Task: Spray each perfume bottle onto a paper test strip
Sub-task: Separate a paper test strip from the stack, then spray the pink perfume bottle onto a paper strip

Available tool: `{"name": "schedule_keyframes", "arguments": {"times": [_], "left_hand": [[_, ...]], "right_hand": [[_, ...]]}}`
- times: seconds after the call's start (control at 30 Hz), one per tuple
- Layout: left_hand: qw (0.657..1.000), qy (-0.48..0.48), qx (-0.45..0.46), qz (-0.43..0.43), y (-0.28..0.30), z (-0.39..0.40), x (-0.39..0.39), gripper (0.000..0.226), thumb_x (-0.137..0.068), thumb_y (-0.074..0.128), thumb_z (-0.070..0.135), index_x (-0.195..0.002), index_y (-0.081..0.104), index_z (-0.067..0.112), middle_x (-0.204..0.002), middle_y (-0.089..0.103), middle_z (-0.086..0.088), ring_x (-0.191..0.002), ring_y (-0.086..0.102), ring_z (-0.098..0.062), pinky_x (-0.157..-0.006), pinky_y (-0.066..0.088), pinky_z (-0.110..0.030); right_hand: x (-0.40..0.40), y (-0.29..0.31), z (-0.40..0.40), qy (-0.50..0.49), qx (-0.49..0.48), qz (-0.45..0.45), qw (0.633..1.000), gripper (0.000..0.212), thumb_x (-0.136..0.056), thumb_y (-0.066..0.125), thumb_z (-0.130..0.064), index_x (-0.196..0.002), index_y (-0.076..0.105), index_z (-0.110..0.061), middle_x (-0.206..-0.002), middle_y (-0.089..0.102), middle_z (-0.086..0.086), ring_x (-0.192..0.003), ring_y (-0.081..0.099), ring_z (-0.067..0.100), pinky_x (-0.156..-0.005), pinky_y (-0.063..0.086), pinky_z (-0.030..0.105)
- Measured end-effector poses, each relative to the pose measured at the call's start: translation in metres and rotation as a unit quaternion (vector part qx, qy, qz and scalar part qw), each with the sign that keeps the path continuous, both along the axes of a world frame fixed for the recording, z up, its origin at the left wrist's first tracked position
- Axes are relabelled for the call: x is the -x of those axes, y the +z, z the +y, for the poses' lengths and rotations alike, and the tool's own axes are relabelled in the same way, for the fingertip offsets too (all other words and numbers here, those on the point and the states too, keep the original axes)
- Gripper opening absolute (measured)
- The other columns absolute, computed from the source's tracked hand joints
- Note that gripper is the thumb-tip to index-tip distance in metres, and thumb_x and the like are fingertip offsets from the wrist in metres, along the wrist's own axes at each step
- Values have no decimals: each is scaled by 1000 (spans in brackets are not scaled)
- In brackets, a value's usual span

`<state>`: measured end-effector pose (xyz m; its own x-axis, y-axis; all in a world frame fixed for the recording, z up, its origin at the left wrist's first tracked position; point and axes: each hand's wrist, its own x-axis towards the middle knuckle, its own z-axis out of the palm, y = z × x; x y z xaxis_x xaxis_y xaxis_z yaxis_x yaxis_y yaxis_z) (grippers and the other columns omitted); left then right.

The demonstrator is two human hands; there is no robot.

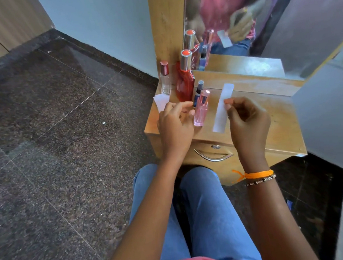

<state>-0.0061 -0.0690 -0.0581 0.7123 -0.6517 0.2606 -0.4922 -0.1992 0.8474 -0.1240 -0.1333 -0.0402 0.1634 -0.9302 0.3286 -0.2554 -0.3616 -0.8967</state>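
Note:
Four perfume bottles stand on the left part of the wooden dresser top (264, 125): a clear one with a pink metallic cap (165, 81), a tall red one with a silver cap (185, 86), a small dark blue one (197, 93) and a slim pink one (201, 110) at the front. My right hand (247, 122) pinches a long white paper strip (222, 112) by its edge, just right of the pink bottle. My left hand (174, 122) hovers beside the pink bottle, fingers loosely curled, holding nothing. More white strips (161, 101) lie at the top's left edge, partly under that hand.
A mirror (241, 28) stands behind the bottles and reflects them and my hands. Below the top is a drawer with a curved metal handle (213, 156). Dark granite floor (59, 134) spreads to the left. A grey panel (323, 113) rises on the right. My knees sit against the dresser.

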Motion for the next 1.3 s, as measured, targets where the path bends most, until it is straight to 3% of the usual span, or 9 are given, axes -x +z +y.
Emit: {"name": "schedule_keyframes", "arguments": {"times": [0.1,0.23,0.4,0.47,0.63,0.77,0.93,1.17,1.3], "left_hand": [[1000,-23,18,6,-2,-5,7,22,-83,64,19,-104,67,20,-88,51,10,-87,56,-20,-85,46,-36],[999,-30,36,9,-3,-8,10,23,-92,51,22,-110,64,17,-97,54,6,-94,56,-19,-84,43,-27],[998,-39,35,41,-2,-10,14,38,-85,56,40,-118,59,21,-102,51,5,-99,53,-20,-86,45,-32],[998,-40,22,36,-5,-10,14,45,-77,67,36,-120,57,25,-106,52,3,-101,51,-20,-86,45,-33],[997,-57,40,45,-4,-15,19,42,-78,69,15,-117,57,21,-110,49,2,-106,52,-20,-88,47,-35],[994,-102,20,-16,-2,-12,19,42,-77,63,1,-117,55,12,-118,59,-4,-111,50,-20,-92,40,-26],[988,-143,41,-32,3,-5,22,42,-83,59,1,-123,49,8,-126,57,-8,-120,51,-22,-99,42,-31],[955,-271,21,116,8,6,19,42,-92,53,21,-133,43,18,-133,52,-2,-117,52,-6,-94,42,-12],[957,-248,21,151,9,8,23,41,-92,53,12,-132,43,20,-135,50,1,-111,50,3,-89,42,-6]], "right_hand": [[7,-18,-12,5,-49,82,995,20,-82,61,0,-87,68,-18,-85,70,0,-69,59,2,-71,49,25],[9,-38,-17,16,-45,177,983,14,-80,62,-1,-89,69,-9,-89,71,9,-75,63,20,-72,51,36],[9,-43,-19,37,-23,212,976,18,-77,61,2,-88,69,-10,-87,62,4,-71,59,19,-70,48,32],[8,-41,-18,42,-26,204,978,17,-77,65,1,-89,69,-11,-87,57,2,-65,53,13,-70,48,31],[4,-13,-11,37,30,69,996,4,-87,63,-11,-89,66,-10,-89,61,3,-70,54,-5,-65,41,7],[-14,9,-2,69,53,16,996,15,-83,70,-19,-96,67,-11,-88,59,0,-71,56,7,-64,45,17],[-17,17,-1,70,57,20,996,10,-75,73,-8,-81,65,-7,-80,64,8,-69,57,14,-63,48,22],[11,40,-15,198,-28,-69,977,18,-83,66,-3,-100,67,-8,-88,66,8,-74,61,4,-77,52,22],[33,30,-32,120,10,-52,991,27,-84,60,2,-107,64,-11,-91,65,5,-78,62,11,-80,52,24]]}}
